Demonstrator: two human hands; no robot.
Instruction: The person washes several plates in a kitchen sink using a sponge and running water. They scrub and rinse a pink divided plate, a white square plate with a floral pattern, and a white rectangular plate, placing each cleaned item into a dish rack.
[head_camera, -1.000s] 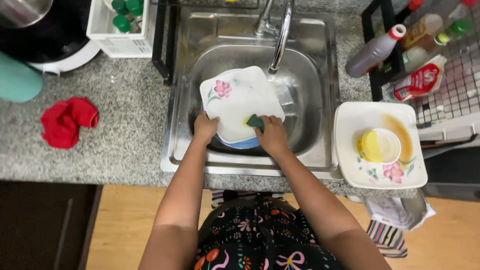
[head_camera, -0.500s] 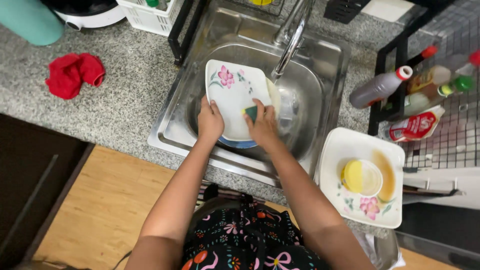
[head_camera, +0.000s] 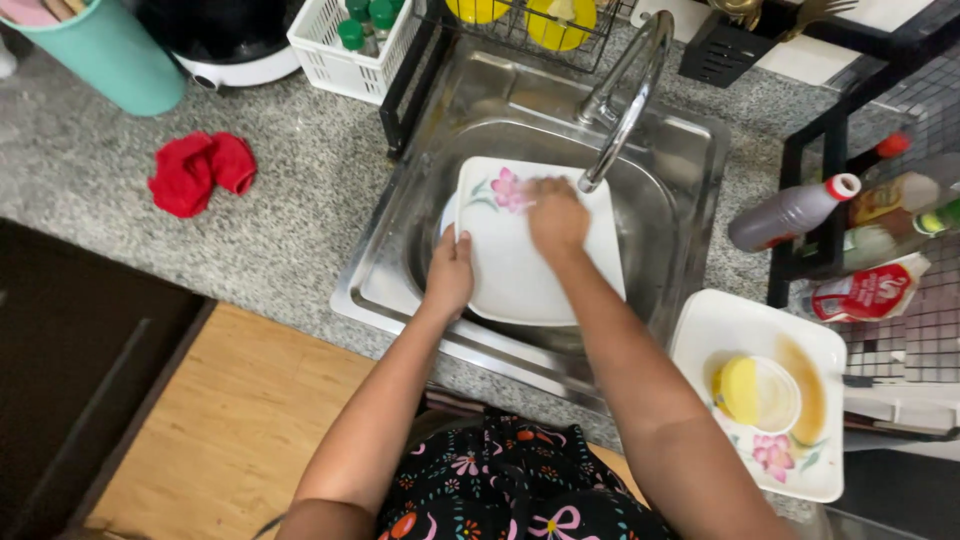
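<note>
Square white ceramic plate with pink flower print (head_camera: 530, 270) sits tilted over round steel sink basin (head_camera: 655, 215), under curved chrome faucet (head_camera: 625, 100). Left hand (head_camera: 450, 275) clamps plate's left edge. Right hand (head_camera: 557, 215) presses flat on plate face; sponge beneath not visible, cannot tell. Risks: wet plate likely slips from one-sided grip and chips on basin; plate's upper edge could knock spout.

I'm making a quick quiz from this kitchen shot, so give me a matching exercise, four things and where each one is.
Things:
1. square floral plate
2. red cloth
3. yellow sponge
4. teal cup

Places:
A. top left corner of the counter
B. in a small bowl on the plate right of the sink
C. over the sink, between both hands
D. crumpled on the counter left of the sink

Pairs: 1-C, 2-D, 3-B, 4-A
</note>
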